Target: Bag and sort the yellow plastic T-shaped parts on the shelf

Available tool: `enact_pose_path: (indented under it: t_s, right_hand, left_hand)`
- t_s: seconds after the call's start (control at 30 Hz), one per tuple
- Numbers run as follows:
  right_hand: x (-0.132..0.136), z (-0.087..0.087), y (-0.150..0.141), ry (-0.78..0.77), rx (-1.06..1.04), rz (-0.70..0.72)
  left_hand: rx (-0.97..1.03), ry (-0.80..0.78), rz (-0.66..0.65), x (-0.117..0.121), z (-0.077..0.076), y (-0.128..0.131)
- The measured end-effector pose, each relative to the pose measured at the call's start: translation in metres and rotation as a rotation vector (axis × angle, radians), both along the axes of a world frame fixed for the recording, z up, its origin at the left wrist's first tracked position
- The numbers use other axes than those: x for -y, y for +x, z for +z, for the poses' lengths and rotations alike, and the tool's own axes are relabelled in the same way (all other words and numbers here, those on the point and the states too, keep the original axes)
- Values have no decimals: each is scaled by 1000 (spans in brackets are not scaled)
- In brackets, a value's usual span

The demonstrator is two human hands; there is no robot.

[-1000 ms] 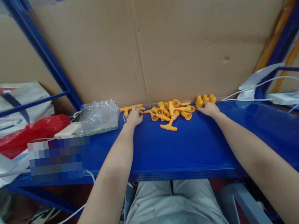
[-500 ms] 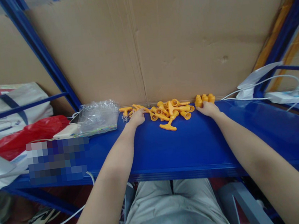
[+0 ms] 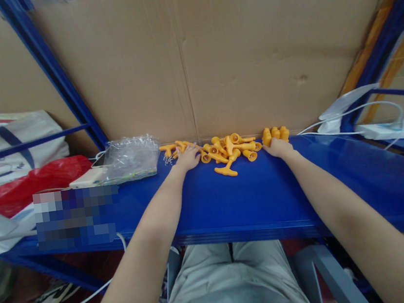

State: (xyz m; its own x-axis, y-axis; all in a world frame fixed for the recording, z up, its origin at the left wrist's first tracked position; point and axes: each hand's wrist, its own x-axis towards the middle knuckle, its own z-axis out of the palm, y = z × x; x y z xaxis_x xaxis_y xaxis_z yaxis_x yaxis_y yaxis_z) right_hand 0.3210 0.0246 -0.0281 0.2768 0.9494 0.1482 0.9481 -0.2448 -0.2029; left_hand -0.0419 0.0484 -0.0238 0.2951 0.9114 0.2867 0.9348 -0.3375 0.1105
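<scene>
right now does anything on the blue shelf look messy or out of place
Mostly the loose heap of orange plastic pieces at the back of the blue shelf: they lie jumbled at all angles. One T-shaped piece lies nearer than the rest. The left hand and right hand rest at the heap's edges.

You have orange plastic parts (image 3: 229, 150) on a glossy blue bench (image 3: 252, 199), plain brown cardboard (image 3: 234, 54) behind, a red bag (image 3: 25, 185), a clear bag (image 3: 129, 158) and white cables (image 3: 359, 115).

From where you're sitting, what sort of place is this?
Probably a small workshop or stockroom bench: a blue metal shelf backed by flattened cardboard, a heap of identical orange plastic parts between the left hand and right hand, and clear bags nearby.
</scene>
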Motion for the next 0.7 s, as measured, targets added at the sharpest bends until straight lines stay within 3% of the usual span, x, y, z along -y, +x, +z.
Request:
enact_pose_path:
  t_s: [0.27,0.47,0.7]
  right_hand:
    - [1,1,0,-2,7,10]
    - [14,8,-6,19,0,-2]
    - [20,12,-8,36,-7,8]
  left_hand:
    - [27,22,-245,-14,-4,7]
    - [106,33,-255,-20,-10,5]
    - [138,99,-232,-9,-1,3]
